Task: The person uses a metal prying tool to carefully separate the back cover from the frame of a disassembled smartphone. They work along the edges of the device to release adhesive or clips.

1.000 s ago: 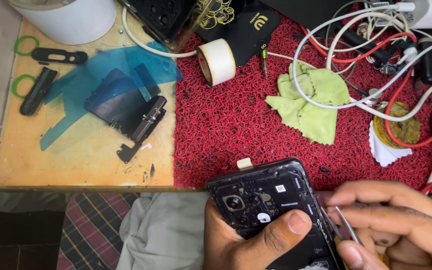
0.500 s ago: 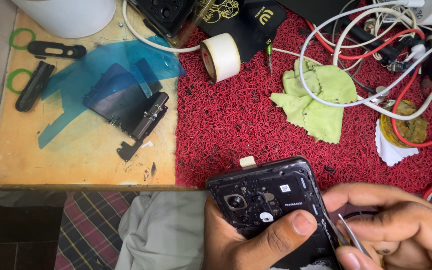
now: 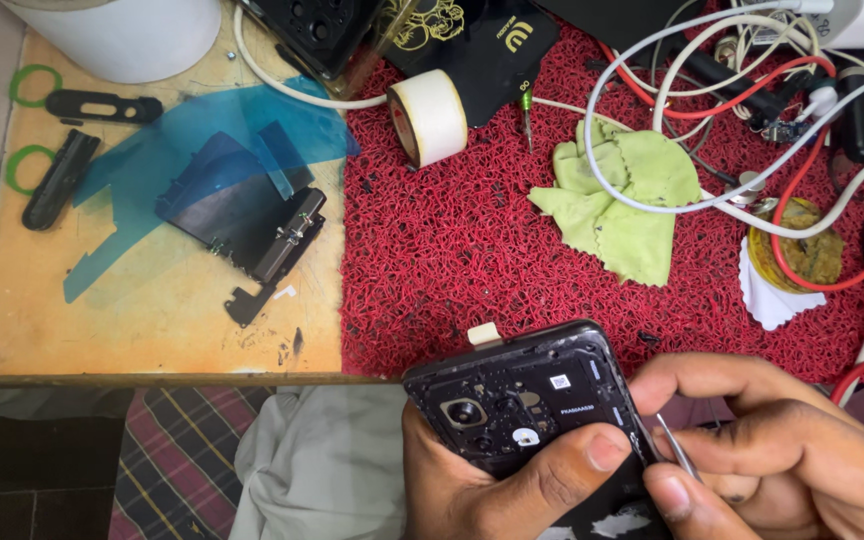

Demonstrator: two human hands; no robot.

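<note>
Left hand (image 3: 512, 485): lower centre of the frame, wrapped around an opened smartphone (image 3: 532, 405) from below. The thumb lies across its exposed back, so the grip is pressed onto the phone, apparently to keep it steady.
Right hand (image 3: 782, 450): lower right. Thumb and forefinger pinch a thin metal tweezers (image 3: 674, 445), its point angled toward the phone's right edge. The grip is pinched tight on the tool, close to the tip, which suits fine work.
Smartphone: back cover off, dark inner frame showing, camera module toward the left end, small white stickers on the shielding. It is held in the air over the person's lap, just below the front edge of the surface (image 3: 152, 330), not resting on it.
Red mat (image 3: 472, 250): a coarse looped mat covers the right part of the surface; its weave probably stops small parts rolling off.
Roll of tape (image 3: 430, 115): upper centre, standing on its edge at the mat's left border.
Green cloth (image 3: 622, 195): crumpled, centre right on the mat, under a white cable (image 3: 652, 200).
Cables: red and white leads tangled at upper right.
Blue film (image 3: 202, 160): translucent sheet, upper left, lying over dark flat parts.
Black bracket parts (image 3: 277, 245): left of centre, set aside on the bare wood, well apart from the hands.
White container (image 3: 122, 35): top left corner, cut off by the frame.
</note>
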